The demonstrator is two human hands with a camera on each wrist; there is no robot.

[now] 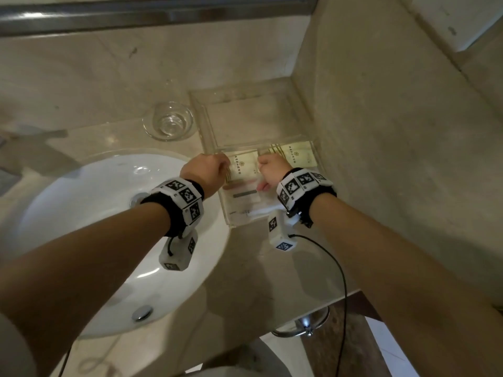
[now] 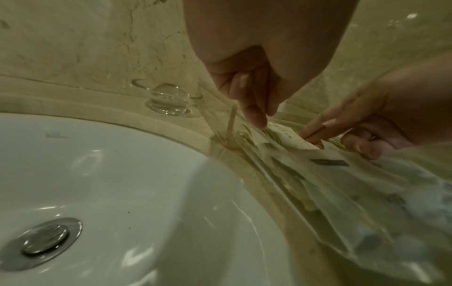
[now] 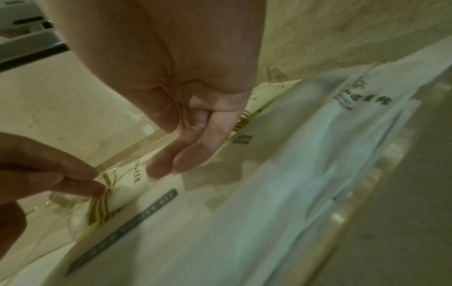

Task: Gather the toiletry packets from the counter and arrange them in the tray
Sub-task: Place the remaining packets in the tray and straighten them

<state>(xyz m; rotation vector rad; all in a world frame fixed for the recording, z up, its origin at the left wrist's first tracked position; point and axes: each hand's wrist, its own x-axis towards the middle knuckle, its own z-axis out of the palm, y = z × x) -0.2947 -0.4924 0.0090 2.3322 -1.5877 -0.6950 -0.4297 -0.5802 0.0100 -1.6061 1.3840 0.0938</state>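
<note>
The counter (image 1: 109, 77) is pale marble, with a white sink (image 1: 95, 240) set into it and a wall (image 1: 381, 131) closing off the corner. Right of the sink, pushed into that corner, sits the clear tray (image 1: 217, 126), and the packets (image 1: 245, 164) lie inside it on the side farther from the mirror. Just left of the tray, behind the sink, stands a small glass bowl (image 1: 168, 121).

The packets are cream with gold stripes at one end and a column of dark printed characters, too small and blurred for me to read. In the right wrist view one long dark band carries pale capitals ending in "KIT"; the rest is smeared. A white packet (image 3: 318, 154) at the wall side of the tray bears a dark logo I cannot make out.

Both forearms reach forward over the sink's right edge, each wrist strapped with a marker band (image 1: 179, 197). The left hand (image 1: 206, 170) points down at the tray's sink side, fingers (image 2: 257, 116) straight and close together, tips touching a packet's striped end. The right hand (image 1: 272, 167) hangs beside it, fingers (image 3: 195, 154) straight and together, tips resting on a packet, nothing gripped.
</note>
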